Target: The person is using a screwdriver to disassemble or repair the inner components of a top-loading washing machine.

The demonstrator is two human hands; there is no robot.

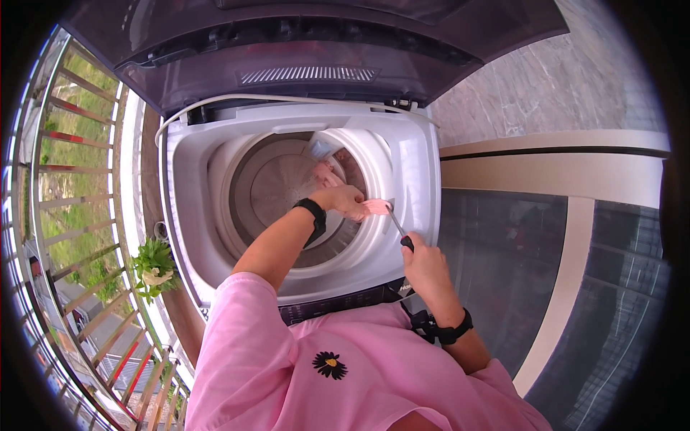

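In front of me stands a top-loading washing machine (pixel 425 165) with its inner drum (pixel 269 172) exposed. My left hand (pixel 343 202) reaches over the drum and is closed on a pink cloth (pixel 376 207), pressed at the right side of the white ring around the drum. My right hand (pixel 428 273) grips a screwdriver (pixel 397 223) with a black handle and thin metal shaft; its tip meets the cloth's edge at the rim. Another pink piece (pixel 328 174) shows beyond my left hand inside the drum, beside a light-blue and white item (pixel 323 148).
The dark lid (pixel 309 43) is raised at the back, and a pale hose (pixel 287 98) runs along the rear edge. A railing (pixel 79 179) and a leafy plant (pixel 152 269) lie to the left. Dark glass panels (pixel 496 266) in a beige frame stand at right.
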